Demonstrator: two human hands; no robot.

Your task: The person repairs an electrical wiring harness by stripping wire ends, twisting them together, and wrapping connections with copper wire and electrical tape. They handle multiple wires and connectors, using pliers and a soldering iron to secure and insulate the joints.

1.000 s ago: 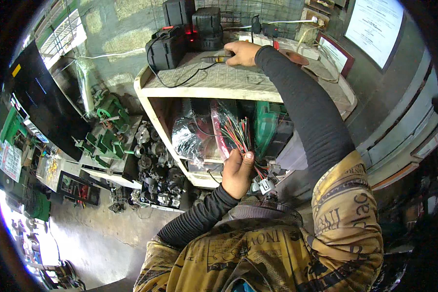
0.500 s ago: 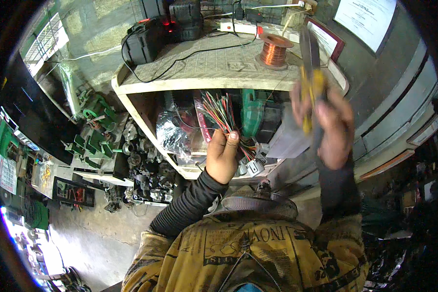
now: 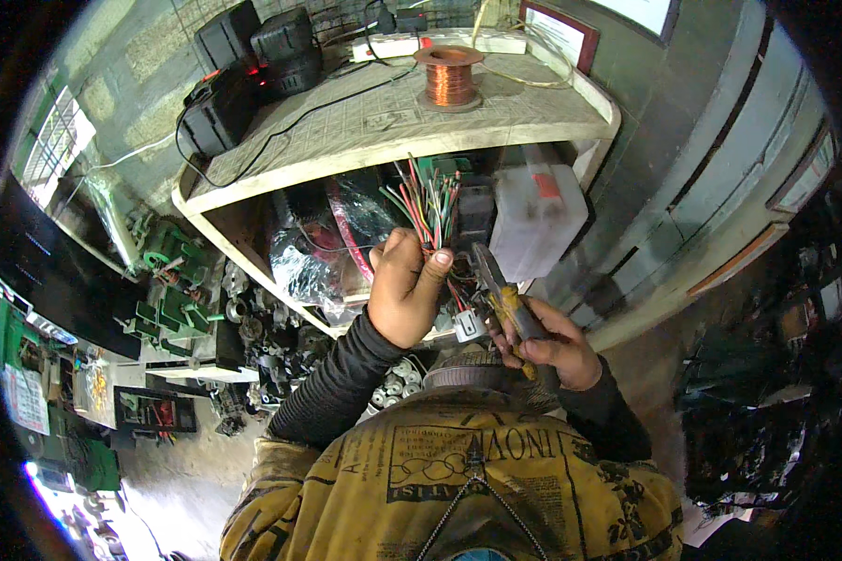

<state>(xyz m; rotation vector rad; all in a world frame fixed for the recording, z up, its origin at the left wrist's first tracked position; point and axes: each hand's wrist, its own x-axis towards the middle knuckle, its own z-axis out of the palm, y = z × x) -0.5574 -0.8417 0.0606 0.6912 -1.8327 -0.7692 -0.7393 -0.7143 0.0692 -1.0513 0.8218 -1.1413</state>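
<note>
From where I sit, the thing that matters is how the wire bundle (image 3: 432,201) lies against the pliers (image 3: 501,301). The bundle stands with its long axis roughly upright, coloured strands fanning toward the underside of the bench top (image 3: 384,117), and it sits just in front of the shelf opening below the bench's front edge. My left hand (image 3: 404,285) is curled tight around the lower part of the bundle, thumb pressed across the strands, so that hand is fully occupied and closed on it. A small white connector (image 3: 469,324) hangs from the bundle's lower end, just below the fist.

The right hand (image 3: 552,351) sits lower and to the right, wrapped closed around the yellow-handled pliers. The tool's long axis runs diagonally, its nose aimed up and left toward the wires right beside the left thumb (I cannot tell whether the nose is actually touching a strand). So the bundle lies up and to the left of the right hand, close by, with the left hand plainly the nearer of the two.

On the bench top, well apart from both hands, stands a copper wire spool (image 3: 450,77) near the back edge.
</note>
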